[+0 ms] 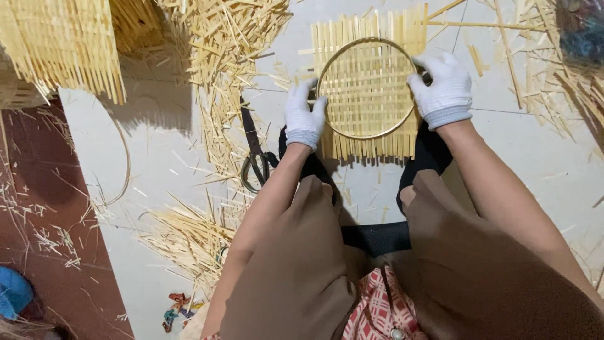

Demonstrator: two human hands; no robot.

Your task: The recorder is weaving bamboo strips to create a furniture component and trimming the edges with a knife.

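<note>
A square mat of woven bamboo strips (pixel 368 88) lies on the pale floor between my feet. A thin round bamboo hoop (pixel 340 53) rests on top of it. My left hand (pixel 304 113), in a white glove, grips the hoop's left side together with the mat edge. The gloved right hand (pixel 445 88) grips the hoop's right side. My feet in black socks (pixel 428 154) press against the mat's near edge.
Scissors (pixel 255 157) lie on the floor left of my left hand. Loose bamboo slivers (pixel 220 56) are heaped at the top and lower left. A woven bamboo piece (pixel 63 44) sits at top left. Another hoop (pixel 119 176) lies at left.
</note>
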